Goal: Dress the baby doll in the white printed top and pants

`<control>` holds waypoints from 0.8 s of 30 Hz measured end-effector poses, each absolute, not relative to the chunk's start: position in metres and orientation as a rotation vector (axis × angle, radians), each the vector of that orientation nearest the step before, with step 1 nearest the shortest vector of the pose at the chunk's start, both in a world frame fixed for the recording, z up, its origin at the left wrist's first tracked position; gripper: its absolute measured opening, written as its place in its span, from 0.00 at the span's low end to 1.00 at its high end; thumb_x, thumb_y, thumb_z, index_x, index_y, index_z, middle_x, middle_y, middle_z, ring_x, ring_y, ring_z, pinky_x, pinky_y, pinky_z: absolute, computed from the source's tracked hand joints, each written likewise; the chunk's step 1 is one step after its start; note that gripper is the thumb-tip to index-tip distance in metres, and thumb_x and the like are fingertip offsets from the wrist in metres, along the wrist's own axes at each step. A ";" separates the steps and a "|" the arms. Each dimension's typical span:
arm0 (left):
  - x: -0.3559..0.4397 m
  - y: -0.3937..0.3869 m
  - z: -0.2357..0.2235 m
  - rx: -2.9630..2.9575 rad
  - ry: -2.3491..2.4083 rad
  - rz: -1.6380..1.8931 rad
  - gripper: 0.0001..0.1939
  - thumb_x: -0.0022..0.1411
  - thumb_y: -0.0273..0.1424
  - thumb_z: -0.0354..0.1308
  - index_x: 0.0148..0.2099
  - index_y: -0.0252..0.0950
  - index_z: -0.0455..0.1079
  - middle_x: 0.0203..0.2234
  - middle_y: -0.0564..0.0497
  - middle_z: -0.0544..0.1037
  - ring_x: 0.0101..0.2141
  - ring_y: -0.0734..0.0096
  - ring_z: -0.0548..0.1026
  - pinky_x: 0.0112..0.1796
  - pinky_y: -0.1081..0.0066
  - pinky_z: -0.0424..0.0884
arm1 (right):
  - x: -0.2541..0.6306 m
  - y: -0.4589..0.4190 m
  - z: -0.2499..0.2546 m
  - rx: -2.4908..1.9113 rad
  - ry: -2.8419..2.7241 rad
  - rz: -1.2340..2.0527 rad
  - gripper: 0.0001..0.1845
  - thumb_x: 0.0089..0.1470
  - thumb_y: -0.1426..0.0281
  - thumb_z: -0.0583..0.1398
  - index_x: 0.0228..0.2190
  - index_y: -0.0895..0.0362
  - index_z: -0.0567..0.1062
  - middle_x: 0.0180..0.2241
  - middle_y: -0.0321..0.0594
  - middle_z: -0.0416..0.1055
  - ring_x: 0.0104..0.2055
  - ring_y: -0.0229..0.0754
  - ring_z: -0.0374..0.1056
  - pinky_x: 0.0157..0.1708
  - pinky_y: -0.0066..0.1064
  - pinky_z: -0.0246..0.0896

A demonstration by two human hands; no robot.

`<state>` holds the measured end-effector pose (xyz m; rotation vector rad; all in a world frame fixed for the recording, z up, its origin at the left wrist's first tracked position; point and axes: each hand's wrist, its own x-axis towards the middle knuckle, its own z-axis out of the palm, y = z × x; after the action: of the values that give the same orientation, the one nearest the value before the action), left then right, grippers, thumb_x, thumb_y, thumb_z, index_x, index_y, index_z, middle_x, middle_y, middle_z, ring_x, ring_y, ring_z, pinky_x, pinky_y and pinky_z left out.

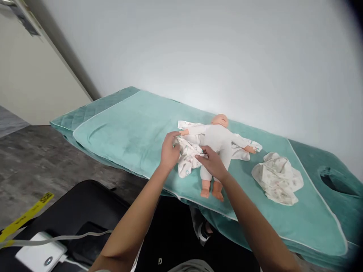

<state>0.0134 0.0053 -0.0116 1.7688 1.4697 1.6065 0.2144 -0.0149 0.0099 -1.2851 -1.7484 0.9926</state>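
A baby doll (pixel 219 138) in a white bodysuit lies on its back on the green bed cover, arms spread, bare feet toward me. White printed baby clothing (pixel 188 155) is bunched at the doll's side, and more of the printed cloth shows beneath its arms. My left hand (pixel 170 152) is closed on the outer edge of this clothing, close to the doll's small hand. With thumb and fingers together, my right hand (pixel 212 162) pinches the clothing's inner edge, over the doll's legs. Folds hide how the bunched part joins the cloth underneath.
A crumpled printed cloth (pixel 278 179) lies to the right on the green bed cover (pixel 121 124). Farther right is a face hole (pixel 337 181) in the bed. A black chair (pixel 93 204) holds a white power bank (pixel 41 253) with cables at lower left. The wall borders the far side.
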 end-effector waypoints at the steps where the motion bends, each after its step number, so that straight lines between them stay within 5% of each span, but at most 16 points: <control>1: 0.018 0.002 -0.015 1.809 1.466 1.614 0.25 0.55 0.18 0.49 0.54 0.38 0.67 0.55 0.46 0.72 0.58 0.63 0.69 0.60 0.57 0.66 | 0.215 -0.010 0.004 -1.275 -1.735 1.018 0.14 0.54 0.59 0.64 0.39 0.54 0.75 0.37 0.36 0.72 0.41 0.42 0.67 0.42 0.34 0.62; 8: 0.059 -0.024 -0.027 2.120 1.339 1.321 0.18 0.68 0.27 0.50 0.60 0.39 0.64 0.62 0.44 0.68 0.63 0.60 0.63 0.63 0.54 0.62 | 0.232 0.016 -0.016 -1.098 -1.373 1.067 0.16 0.56 0.56 0.63 0.40 0.54 0.74 0.31 0.34 0.69 0.34 0.37 0.64 0.37 0.29 0.63; 13: 0.070 -0.002 -0.033 2.208 1.507 0.865 0.13 0.70 0.33 0.50 0.51 0.36 0.71 0.49 0.41 0.76 0.50 0.53 0.74 0.52 0.53 0.71 | 0.265 0.043 -0.025 -1.185 -1.298 0.994 0.17 0.55 0.56 0.63 0.40 0.54 0.74 0.37 0.38 0.74 0.40 0.39 0.69 0.41 0.31 0.66; 16: 0.072 0.009 -0.027 2.226 1.722 0.615 0.10 0.65 0.25 0.52 0.44 0.34 0.73 0.43 0.38 0.76 0.46 0.48 0.75 0.47 0.49 0.71 | 0.301 0.074 -0.030 -1.287 -1.337 0.806 0.18 0.53 0.55 0.63 0.40 0.54 0.73 0.42 0.41 0.75 0.45 0.42 0.70 0.45 0.36 0.68; 19: 0.086 0.007 -0.014 2.242 1.678 0.852 0.17 0.61 0.19 0.52 0.50 0.36 0.72 0.48 0.38 0.74 0.52 0.49 0.72 0.53 0.50 0.68 | 0.341 0.115 -0.035 -1.441 -1.377 0.556 0.23 0.51 0.55 0.64 0.44 0.55 0.73 0.48 0.44 0.73 0.50 0.46 0.68 0.51 0.42 0.64; 24: 0.123 -0.014 -0.008 1.940 1.329 1.080 0.18 0.67 0.29 0.51 0.58 0.38 0.65 0.54 0.41 0.72 0.57 0.55 0.69 0.59 0.53 0.67 | 0.382 0.177 -0.044 -1.821 -1.407 0.507 0.33 0.46 0.52 0.68 0.46 0.62 0.72 0.46 0.53 0.73 0.48 0.51 0.68 0.53 0.46 0.60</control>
<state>0.1235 -0.0137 -0.0084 1.9397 1.3294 1.0803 0.3823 0.1766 -0.0441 -1.8210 -1.4068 0.5073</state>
